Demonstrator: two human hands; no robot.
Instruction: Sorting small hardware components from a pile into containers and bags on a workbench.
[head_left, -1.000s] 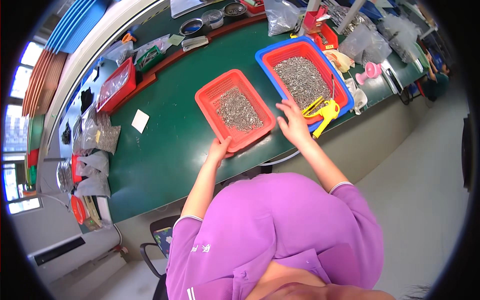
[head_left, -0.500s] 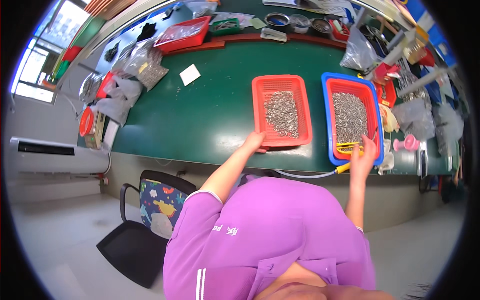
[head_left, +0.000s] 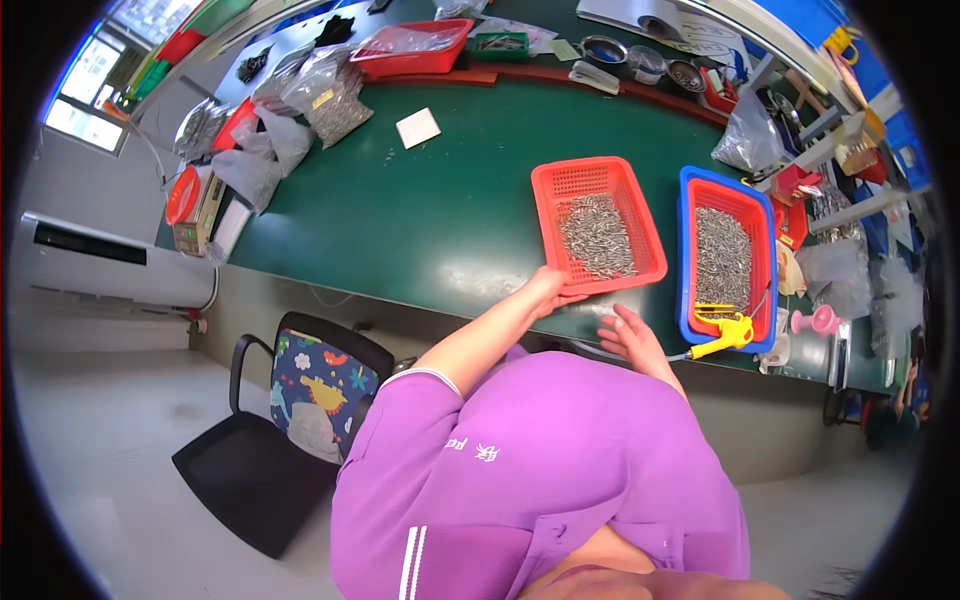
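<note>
My left hand grip closed on red basket near edge | right hand open, just right of basket corner, above green surface

Single view only, head-worn, looking steeply down over a purple-shirted chest onto the near edge of a long dark-green work surface. Fisheye bend curving the straight edges toward a black circular rim. Both forearms entering from below, the left hand and right hand close beneath the lens. Black office chair and grey floor at lower left.
</note>
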